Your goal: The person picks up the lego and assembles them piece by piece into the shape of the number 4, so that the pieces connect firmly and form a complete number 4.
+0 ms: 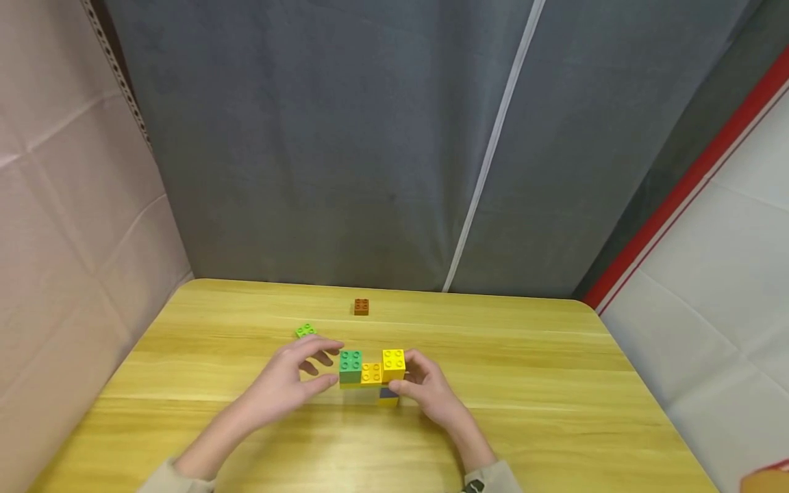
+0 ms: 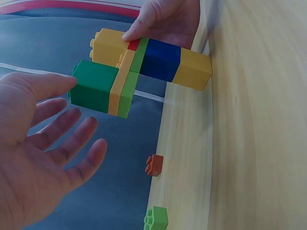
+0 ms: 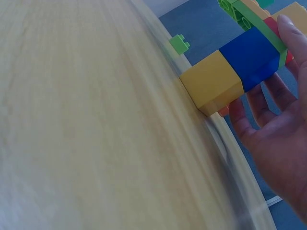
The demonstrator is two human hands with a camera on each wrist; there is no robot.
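My right hand (image 1: 431,392) holds a structure of toy building bricks between thumb and fingers, around its upper part. Its column has a yellow brick (image 3: 213,82) at the bottom and a blue brick (image 3: 253,58) above that. Higher up, thin light green, red and yellow layers jut out to the left. A yellow brick (image 1: 393,364) tops the right end, a dark green brick (image 1: 350,366) the left. The left hand (image 1: 290,373) is beside the dark green brick, fingers spread and slightly bent. Its thumb tip is at that brick's edge; whether it touches is unclear.
On the wooden table (image 1: 524,383), a loose light green brick (image 1: 305,330) lies just beyond the left hand. An orange-brown brick (image 1: 361,307) sits near the far edge. A grey curtain (image 1: 308,171) hangs behind, with pale cloth walls at both sides.
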